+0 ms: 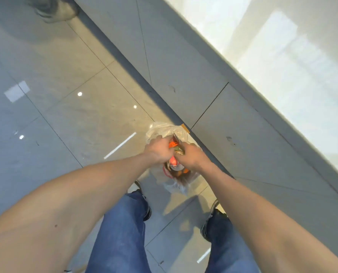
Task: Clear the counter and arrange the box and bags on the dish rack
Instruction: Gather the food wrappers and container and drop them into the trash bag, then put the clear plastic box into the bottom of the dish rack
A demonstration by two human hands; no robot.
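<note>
A clear plastic bag with orange, red and green contents hangs low over the floor, beside the grey cabinet front. My left hand grips the bag's upper edge from the left. My right hand grips the bunched plastic from the right, close against the left hand. More of the bag sags below my hands. No dish rack or box is in view.
The glossy tiled floor fills the left side. Grey cabinet doors run diagonally under a pale countertop at the upper right. My own legs and shoes are below; another person's shoe is at the top left.
</note>
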